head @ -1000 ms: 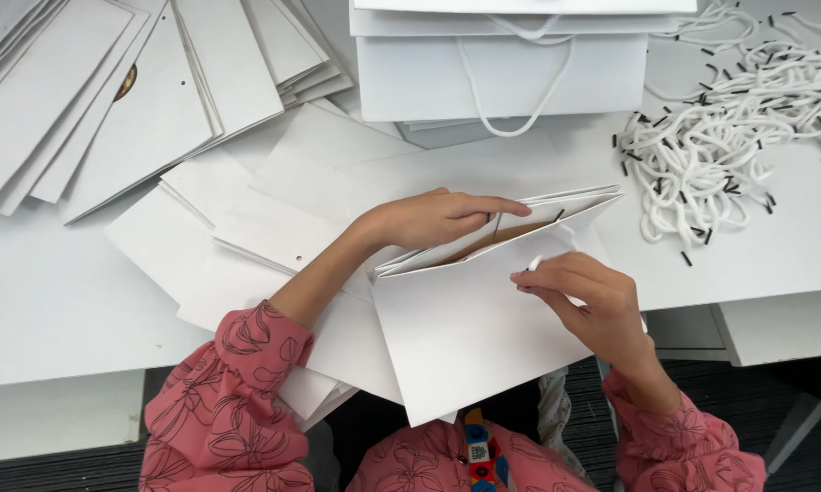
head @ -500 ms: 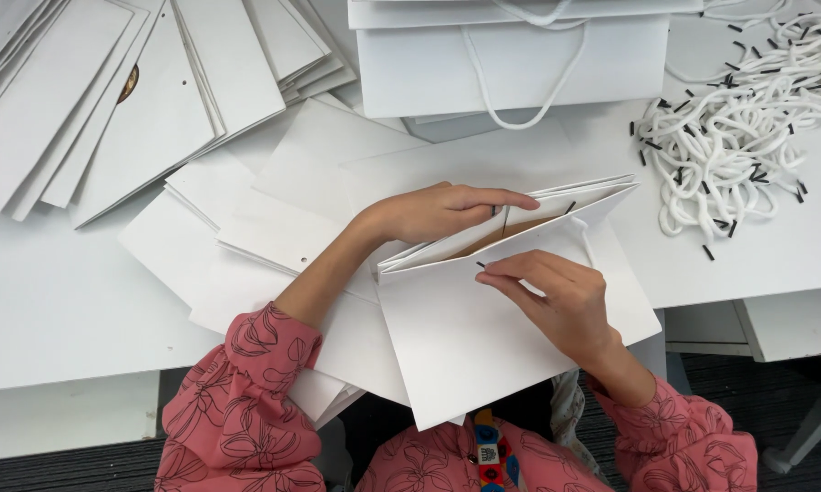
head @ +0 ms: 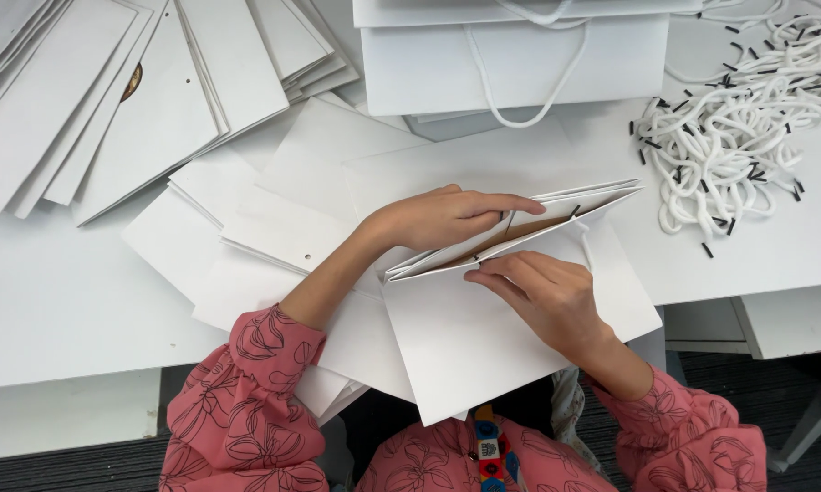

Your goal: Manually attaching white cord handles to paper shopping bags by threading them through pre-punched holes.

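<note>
A white paper bag (head: 483, 337) stands partly opened at the table's near edge, its mouth facing up and away from me. My left hand (head: 438, 217) reaches over the top, fingers holding the far rim of the mouth. My right hand (head: 542, 292) presses on the near wall just below the rim, fingertips at the opening. A white cord end with a black tip (head: 576, 215) shows inside the mouth. Both sleeves are pink with a dark floral print.
Flat white bag blanks (head: 274, 210) are spread under my left arm, with more fanned at the top left (head: 110, 91). Finished bags with cord handles (head: 520, 64) lie stacked at the back. A heap of white cords with black tips (head: 729, 128) lies at the right.
My right hand moved from the bag's right side up to the near rim of the mouth. My left hand kept its hold on the far rim.
</note>
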